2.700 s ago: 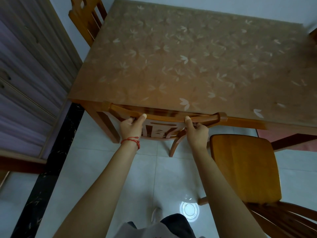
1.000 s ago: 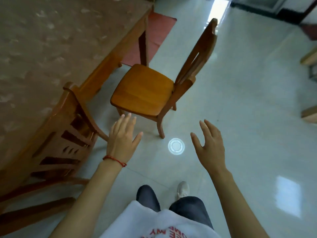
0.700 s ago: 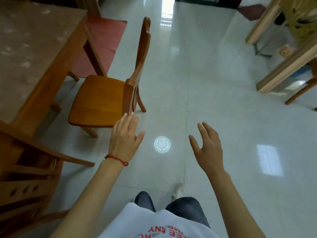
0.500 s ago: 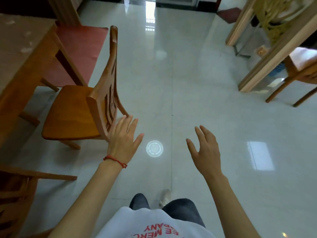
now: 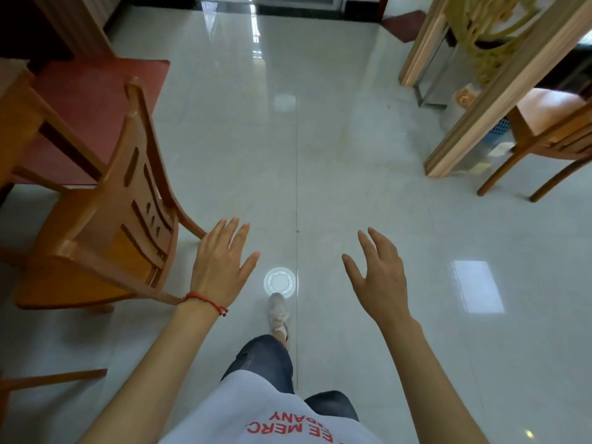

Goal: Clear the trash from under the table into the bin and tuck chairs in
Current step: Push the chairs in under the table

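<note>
A wooden chair (image 5: 105,219) stands at the left, pulled out from the wooden table (image 5: 14,100), whose corner shows at the left edge. The chair's back faces me. My left hand (image 5: 221,267), with a red string at the wrist, hovers open just right of the chair's back and holds nothing. My right hand (image 5: 379,277) is open too, fingers spread over bare floor. No trash or bin is plainly visible.
Glossy pale tile floor (image 5: 320,155) stretches ahead. A red mat (image 5: 93,100) lies beyond the chair. At the right stand a wooden partition (image 5: 499,91) and another chair (image 5: 551,129), with a blue basket (image 5: 498,128) behind. A chair leg (image 5: 54,379) shows at lower left.
I let go of the tucked chair and turned right, away from the table. The pulled-out chair has slid left in view. Both hands are empty and open, and one foot steps forward.
</note>
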Demonstrator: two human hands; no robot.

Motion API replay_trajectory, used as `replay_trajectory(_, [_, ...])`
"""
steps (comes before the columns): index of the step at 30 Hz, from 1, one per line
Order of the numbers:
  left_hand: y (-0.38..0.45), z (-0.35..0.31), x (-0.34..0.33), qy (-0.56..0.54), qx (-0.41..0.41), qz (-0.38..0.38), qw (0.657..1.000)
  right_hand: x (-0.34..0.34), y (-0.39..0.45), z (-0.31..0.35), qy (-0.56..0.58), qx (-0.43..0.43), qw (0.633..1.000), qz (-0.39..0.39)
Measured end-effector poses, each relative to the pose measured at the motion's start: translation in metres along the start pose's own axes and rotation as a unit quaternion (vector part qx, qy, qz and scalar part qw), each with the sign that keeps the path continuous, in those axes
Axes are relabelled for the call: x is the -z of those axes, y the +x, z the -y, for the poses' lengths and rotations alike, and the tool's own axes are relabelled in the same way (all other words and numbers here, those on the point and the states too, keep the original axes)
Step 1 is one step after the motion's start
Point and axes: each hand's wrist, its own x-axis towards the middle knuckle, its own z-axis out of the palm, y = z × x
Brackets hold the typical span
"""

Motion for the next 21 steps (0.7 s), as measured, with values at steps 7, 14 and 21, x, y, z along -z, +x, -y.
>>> replay_trajectory(7, [0.108,0.011,-0.014,0.000,0.004,0.025,1.000,-0.011,0.107,-0.015,-0.016,-0.002,0.999,0.032])
replay_trajectory(14, [0.199,0.026,-0.008,0.011,0.016,0.011,1.000,-0.020,0.206,-0.011,-0.009,0.011,0.999,0.045])
replay_trajectory(21, [0.235,0.041,-0.002,-0.003,0.086,0.002,0.996,-0.035,0.280,0.008,0.014,0.066,0.994,0.087])
